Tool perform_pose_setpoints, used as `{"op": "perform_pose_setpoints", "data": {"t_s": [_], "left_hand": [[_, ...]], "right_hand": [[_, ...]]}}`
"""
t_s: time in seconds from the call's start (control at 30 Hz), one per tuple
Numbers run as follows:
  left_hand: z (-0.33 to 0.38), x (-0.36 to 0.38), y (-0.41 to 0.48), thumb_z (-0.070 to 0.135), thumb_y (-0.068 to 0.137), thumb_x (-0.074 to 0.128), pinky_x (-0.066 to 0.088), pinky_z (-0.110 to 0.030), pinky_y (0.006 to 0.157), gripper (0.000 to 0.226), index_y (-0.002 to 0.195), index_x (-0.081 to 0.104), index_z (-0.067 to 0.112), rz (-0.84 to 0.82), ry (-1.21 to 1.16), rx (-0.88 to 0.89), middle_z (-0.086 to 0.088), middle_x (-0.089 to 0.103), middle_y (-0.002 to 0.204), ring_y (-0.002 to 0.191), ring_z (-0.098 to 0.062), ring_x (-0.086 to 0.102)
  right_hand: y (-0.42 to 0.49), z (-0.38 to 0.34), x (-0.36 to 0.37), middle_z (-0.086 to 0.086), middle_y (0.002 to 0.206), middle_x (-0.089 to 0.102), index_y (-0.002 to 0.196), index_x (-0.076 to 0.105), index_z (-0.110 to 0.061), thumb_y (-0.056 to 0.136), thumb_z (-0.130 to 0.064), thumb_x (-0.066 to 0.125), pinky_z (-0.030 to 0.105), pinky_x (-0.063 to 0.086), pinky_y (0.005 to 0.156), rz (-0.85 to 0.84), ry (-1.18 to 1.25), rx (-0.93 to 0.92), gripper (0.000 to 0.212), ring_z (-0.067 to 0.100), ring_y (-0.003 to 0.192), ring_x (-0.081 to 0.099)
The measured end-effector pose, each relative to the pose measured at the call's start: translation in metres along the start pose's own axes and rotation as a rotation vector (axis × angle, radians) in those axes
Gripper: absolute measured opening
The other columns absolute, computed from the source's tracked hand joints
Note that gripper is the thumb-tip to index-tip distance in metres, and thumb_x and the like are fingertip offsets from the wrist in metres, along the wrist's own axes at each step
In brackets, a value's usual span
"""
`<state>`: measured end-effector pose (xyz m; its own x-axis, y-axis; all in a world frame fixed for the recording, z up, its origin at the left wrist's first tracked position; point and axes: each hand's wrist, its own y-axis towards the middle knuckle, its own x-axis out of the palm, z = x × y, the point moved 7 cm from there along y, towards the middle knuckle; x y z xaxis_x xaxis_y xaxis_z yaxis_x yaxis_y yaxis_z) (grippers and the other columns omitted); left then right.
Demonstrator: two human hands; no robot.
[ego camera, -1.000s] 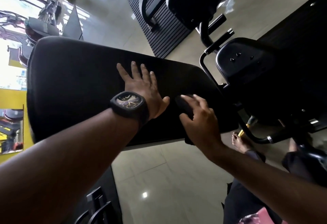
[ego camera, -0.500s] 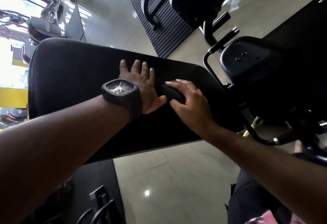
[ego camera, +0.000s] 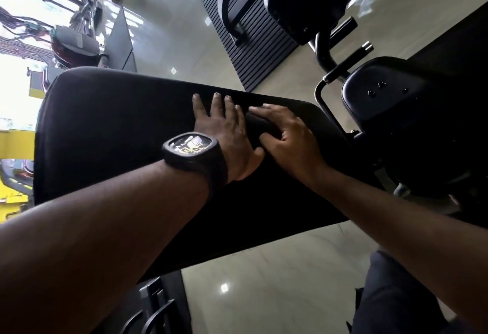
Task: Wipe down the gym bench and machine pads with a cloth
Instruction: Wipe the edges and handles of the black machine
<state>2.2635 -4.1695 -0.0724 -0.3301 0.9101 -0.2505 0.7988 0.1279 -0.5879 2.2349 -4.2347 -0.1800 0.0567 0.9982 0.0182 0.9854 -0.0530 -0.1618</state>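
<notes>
Place: we take this for a gym
Padding: we see a long black bench (ego camera: 105, 135) and machine pads (ego camera: 396, 101) on bent steel tubing (ego camera: 320, 52)
Floor: we note glossy pale tiles (ego camera: 264, 294) and a ribbed black mat (ego camera: 260, 61)

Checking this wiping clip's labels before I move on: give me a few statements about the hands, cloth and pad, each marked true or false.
1. The left hand lies flat on the bench pad. True.
2. The watch is on the right wrist. False: it is on the left wrist.
3. The right hand grips a dark cloth on the pad. True.
4. Both hands grip the cloth. False: only the right hand does; the left hand holds nothing.
</notes>
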Motion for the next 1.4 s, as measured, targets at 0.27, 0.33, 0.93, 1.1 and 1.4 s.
{"op": "perform_pose_setpoints", "data": {"t_s": [0.27,0.33,0.93,1.1,1.4], "left_hand": [[-0.001,0.0,0.004,0.073,0.097,0.018,-0.01,-0.065,0.119,0.095,0.162,-0.004,0.007,-0.001,-0.022,0.0,-0.015,-0.008,0.17,0.156,-0.034,-0.012],[0.0,0.001,0.005,0.068,0.098,0.018,-0.011,-0.065,0.118,0.091,0.161,-0.004,0.006,0.004,-0.031,0.002,-0.015,-0.007,0.17,0.156,-0.033,-0.011],[-0.012,-0.004,0.019,0.078,0.088,0.033,-0.002,-0.048,0.127,0.114,0.159,-0.003,-0.003,0.03,-0.101,-0.092,-0.024,-0.006,0.168,0.156,-0.035,-0.007],[-0.01,-0.004,0.026,0.079,0.087,0.034,-0.003,-0.051,0.126,0.115,0.159,-0.002,-0.003,0.031,-0.093,-0.081,-0.026,-0.003,0.167,0.156,-0.039,-0.007],[-0.003,-0.005,0.035,0.082,0.088,0.03,-0.006,-0.059,0.124,0.11,0.162,-0.003,0.007,0.017,-0.073,-0.008,-0.022,-0.005,0.168,0.155,-0.041,-0.01]], "right_hand": [[0.001,0.018,0.002,-0.005,0.147,0.052,0.142,0.056,-0.04,0.085,-0.044,0.054,0.034,0.042,0.104,0.011,-0.082,0.12,0.057,0.024,0.127,0.053],[0.007,0.0,0.002,-0.008,0.144,0.055,0.137,0.06,-0.041,0.078,-0.041,0.051,0.035,0.043,0.107,0.012,-0.015,0.019,0.059,0.021,0.126,0.054],[0.077,0.008,0.014,-0.004,0.155,0.045,0.147,0.046,-0.043,0.089,-0.042,0.049,0.043,0.039,0.112,-0.103,-0.118,0.012,0.058,0.028,0.135,0.047],[0.068,0.015,0.014,-0.001,0.157,0.04,0.148,0.047,-0.04,0.08,-0.047,0.043,0.039,0.033,0.113,-0.119,-0.054,0.125,0.068,0.028,0.139,0.042],[0.096,0.025,0.016,0.003,0.152,0.046,0.146,0.048,-0.041,0.085,-0.047,0.044,0.044,0.04,0.111,-0.106,-0.087,0.121,0.062,0.033,0.132,0.049]]}}
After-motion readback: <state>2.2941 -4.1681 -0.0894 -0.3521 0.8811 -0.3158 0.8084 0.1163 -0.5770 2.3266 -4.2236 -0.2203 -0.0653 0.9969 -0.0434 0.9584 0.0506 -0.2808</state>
